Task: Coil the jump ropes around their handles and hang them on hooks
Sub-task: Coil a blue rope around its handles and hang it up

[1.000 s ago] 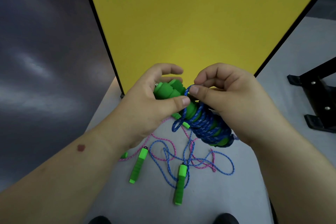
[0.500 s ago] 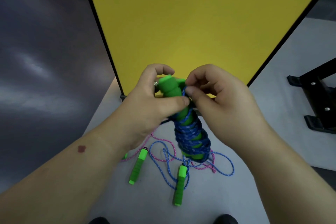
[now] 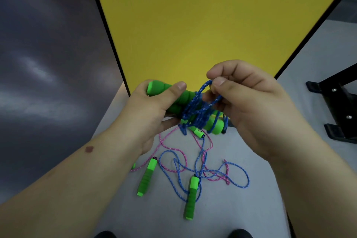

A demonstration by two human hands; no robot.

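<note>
Now your left hand (image 3: 152,110) grips the green handles (image 3: 173,98) at mid-frame; your right hand (image 3: 245,102) pinches a loop of the blue rope (image 3: 199,106) wound around them; other ropes (image 3: 193,168) lie on the floor below.

No readable text — no labels, brands, numbers, signs.

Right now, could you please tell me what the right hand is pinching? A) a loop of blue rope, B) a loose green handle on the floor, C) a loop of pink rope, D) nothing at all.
A: the right hand pinches a loop of the blue rope between thumb and forefinger, above the green handles gripped by the left hand.
</note>
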